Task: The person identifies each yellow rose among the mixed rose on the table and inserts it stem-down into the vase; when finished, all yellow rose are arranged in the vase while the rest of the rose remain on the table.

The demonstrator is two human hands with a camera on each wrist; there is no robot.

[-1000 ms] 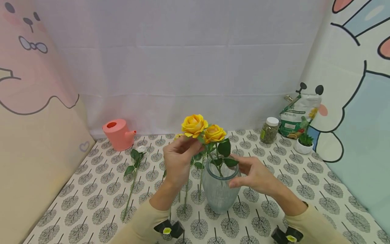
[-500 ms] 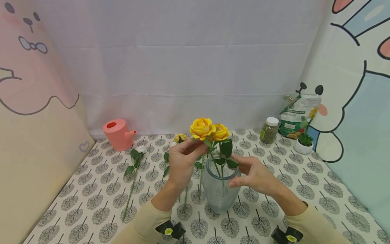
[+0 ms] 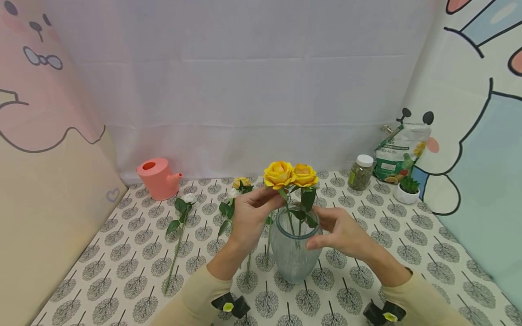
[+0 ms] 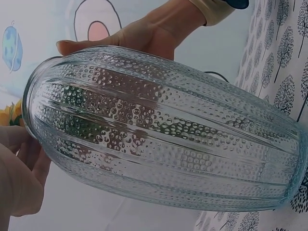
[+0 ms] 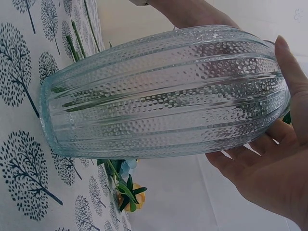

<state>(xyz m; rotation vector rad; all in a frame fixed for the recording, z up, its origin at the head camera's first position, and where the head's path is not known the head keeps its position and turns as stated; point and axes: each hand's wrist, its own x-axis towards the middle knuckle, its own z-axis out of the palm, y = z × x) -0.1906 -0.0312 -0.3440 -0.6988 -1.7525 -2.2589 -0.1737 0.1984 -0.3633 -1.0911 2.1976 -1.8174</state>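
A ribbed, dimpled clear glass vase stands upright in front of me, with two yellow roses in its mouth. My left hand pinches the left yellow rose just under its bloom. The right yellow rose leans beside it, blooms touching in the head view. My right hand holds the vase at its upper right side, thumb in front and fingers behind. Through the glass in the right wrist view, green stems reach down near the base.
A white rose lies at left; another yellow rose and a white one lie behind my left hand. A pink watering can stands back left. At back right are a jar, a pouch and a potted succulent.
My left hand has moved right and slightly down with its rose, and the other yellow rose has shifted right too. The loose roses behind show more. My right hand has kept its place.
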